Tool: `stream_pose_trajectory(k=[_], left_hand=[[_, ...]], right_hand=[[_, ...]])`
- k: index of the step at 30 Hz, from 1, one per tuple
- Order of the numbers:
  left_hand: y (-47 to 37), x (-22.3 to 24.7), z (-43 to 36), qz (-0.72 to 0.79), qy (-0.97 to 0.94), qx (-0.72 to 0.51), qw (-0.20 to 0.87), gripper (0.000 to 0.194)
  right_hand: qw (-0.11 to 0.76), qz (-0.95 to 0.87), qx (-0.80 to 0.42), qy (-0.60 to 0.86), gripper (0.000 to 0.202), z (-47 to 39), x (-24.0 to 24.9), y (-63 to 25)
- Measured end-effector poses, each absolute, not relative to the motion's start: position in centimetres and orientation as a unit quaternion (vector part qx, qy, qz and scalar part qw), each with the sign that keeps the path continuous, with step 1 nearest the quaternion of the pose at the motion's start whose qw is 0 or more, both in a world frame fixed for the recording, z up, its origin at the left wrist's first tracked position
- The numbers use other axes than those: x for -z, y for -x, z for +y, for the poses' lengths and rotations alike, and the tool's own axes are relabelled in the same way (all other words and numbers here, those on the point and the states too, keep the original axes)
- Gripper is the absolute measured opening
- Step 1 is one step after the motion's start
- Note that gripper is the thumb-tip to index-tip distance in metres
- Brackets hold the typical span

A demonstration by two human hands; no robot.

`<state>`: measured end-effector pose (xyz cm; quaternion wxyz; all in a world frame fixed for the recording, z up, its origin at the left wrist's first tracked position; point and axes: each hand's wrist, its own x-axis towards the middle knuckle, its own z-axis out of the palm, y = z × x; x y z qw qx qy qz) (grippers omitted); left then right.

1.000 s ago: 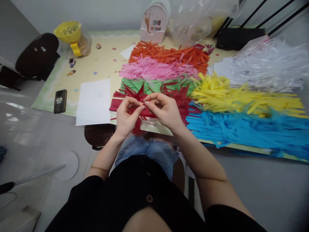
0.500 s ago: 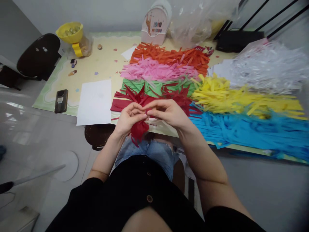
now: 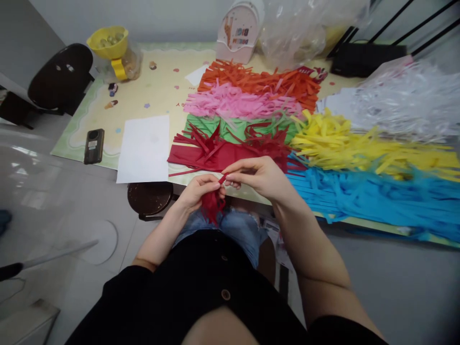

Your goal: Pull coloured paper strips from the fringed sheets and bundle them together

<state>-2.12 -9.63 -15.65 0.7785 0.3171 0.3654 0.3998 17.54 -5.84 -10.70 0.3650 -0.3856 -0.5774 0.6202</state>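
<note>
A dark red paper tassel point(image 3: 212, 207) hangs from my hands just in front of the table edge, its fringe downward over my lap. My left hand point(image 3: 201, 190) pinches it near the top, fingers closed. The thumb and finger of my right hand point(image 3: 253, 176) grip the tassel's narrow twisted end, to the right of my left hand. Beyond them on the table lies fringed dark red paper point(image 3: 230, 154), with green fringed paper point(image 3: 230, 129), pink fringe point(image 3: 240, 101) and orange fringe point(image 3: 258, 79) in rows behind it.
Yellow fringe point(image 3: 388, 151) and blue fringe point(image 3: 377, 194) cover the table's right side. A white sheet point(image 3: 143, 148), a phone point(image 3: 94, 146) and a watch point(image 3: 112, 89) lie left. A stool point(image 3: 149, 197) stands below the edge. Clear plastic wrapping point(image 3: 409, 100) sits at the right.
My hands have moved slightly apart and lower, and the tassel's twisted end now shows between them. The whole view has shifted a little.
</note>
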Motion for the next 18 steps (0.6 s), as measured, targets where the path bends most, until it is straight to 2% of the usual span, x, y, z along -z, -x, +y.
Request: stream_pose_trajectory(k=[5,7,9,12,13,14,16,18], left_hand=[[3.9,15.1,-9.6,0.391,-0.382,-0.389,0.741,0.054],[6.5,14.3,-8.5,0.429,-0.435,-0.388,0.69,0.054],[10.8,12.8,-6.6,0.49,-0.505,-0.429,0.567,0.055],[19.2,10.1,-2.6,0.591,-0.588,-0.517,0.192,0.05],[21.9,9.4,-1.2,0.611,-0.588,-0.526,0.057,0.046],[24.3,9.2,0.2,0.624,-0.601,-0.5,-0.028,0.039],[27.4,9.9,2.5,0.652,-0.635,-0.411,-0.05,0.03],[27.8,12.1,3.7,0.671,-0.649,-0.358,0.0,0.03]], right_hand=[[0.414,-0.553,-0.615,0.38,0.033,-6.0,10.3,-16.2],[0.447,-0.558,-0.587,0.381,0.033,-5.9,10.7,-16.5],[0.496,-0.569,-0.516,0.405,0.033,-5.4,11.6,-17.5],[0.523,-0.603,-0.343,0.494,0.024,-4.2,14.2,-19.8],[0.492,-0.634,-0.29,0.521,0.021,-3.9,15.3,-20.4],[0.441,-0.675,-0.248,0.537,0.021,-3.6,16.4,-20.9],[0.316,-0.756,-0.196,0.539,0.025,-3.4,18.6,-21.2],[0.225,-0.801,-0.167,0.529,0.036,-3.5,20.3,-21.0]])
